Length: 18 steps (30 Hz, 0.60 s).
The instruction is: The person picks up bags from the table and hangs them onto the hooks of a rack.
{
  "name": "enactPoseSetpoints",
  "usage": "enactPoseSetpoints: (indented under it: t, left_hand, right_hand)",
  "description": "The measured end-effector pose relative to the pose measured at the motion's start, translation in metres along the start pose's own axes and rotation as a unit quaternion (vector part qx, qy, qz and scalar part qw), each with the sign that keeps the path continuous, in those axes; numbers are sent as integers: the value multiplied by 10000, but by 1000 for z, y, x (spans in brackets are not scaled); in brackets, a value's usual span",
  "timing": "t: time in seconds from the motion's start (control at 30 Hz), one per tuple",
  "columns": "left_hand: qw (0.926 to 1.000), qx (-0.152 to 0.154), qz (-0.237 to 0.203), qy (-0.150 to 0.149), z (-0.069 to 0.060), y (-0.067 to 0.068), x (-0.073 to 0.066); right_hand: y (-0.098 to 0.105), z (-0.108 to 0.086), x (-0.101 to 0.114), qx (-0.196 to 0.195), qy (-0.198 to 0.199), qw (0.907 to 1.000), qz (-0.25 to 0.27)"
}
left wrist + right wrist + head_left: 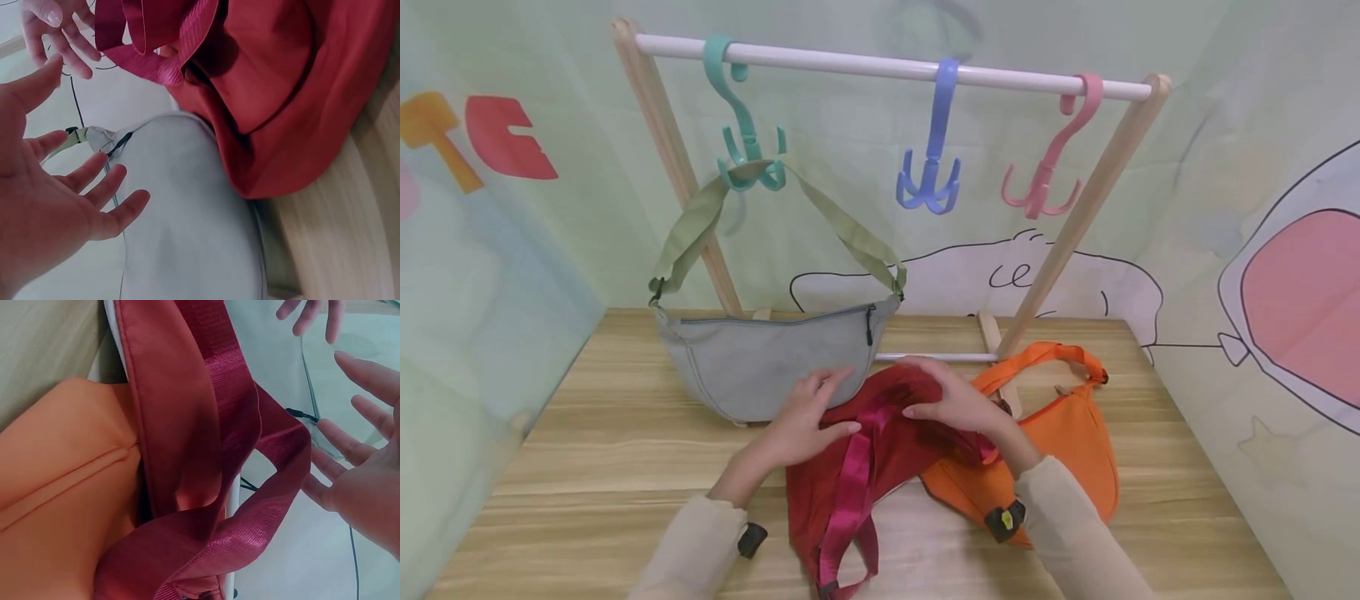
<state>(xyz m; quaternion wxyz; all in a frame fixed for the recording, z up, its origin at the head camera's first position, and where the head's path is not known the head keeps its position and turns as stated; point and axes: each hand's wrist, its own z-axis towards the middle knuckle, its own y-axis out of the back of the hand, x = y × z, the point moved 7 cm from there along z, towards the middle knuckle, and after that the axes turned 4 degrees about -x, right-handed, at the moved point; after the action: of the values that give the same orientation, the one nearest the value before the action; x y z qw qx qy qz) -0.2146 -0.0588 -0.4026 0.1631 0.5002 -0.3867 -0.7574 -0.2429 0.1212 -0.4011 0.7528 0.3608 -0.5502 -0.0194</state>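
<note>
**Red bag lying beneath two open hands**

The red bag [808,496] is lying on the table [587,467], below the hands, its long axis running from near left to far right. The left hand [808,421] is hovering at its left edge, the right hand [958,404] over its far end. Neither is clearly nearer; both are gripping nothing, fingers loosely spread. A glossy, woven magenta strap [853,492] is crossing the matte, creasing cloth. Rightward, the smooth orange bag [1075,442] is lying partly overlapped; leftward, the grey, crescent-shaped bag [760,358] is hanging from a teal hook [749,146].
</note>
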Motion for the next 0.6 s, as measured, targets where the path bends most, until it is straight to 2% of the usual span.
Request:
enactPoseSetpoints:
  t: [0.13,0.3,0.6]
  left_hand:
    - [9997,157,-133,102,1,-7,0]
    - [9991,307,-236,147,1,-16,-1]
    - [9983,435,-273,267,-1,-28,-6]
  right_hand:
    - [-2,-1,0,39,275,9996,69]
    - [-4,-4,3,26,530,9985,-152]
    - [-6,-11,0,-76,387,9981,-471]
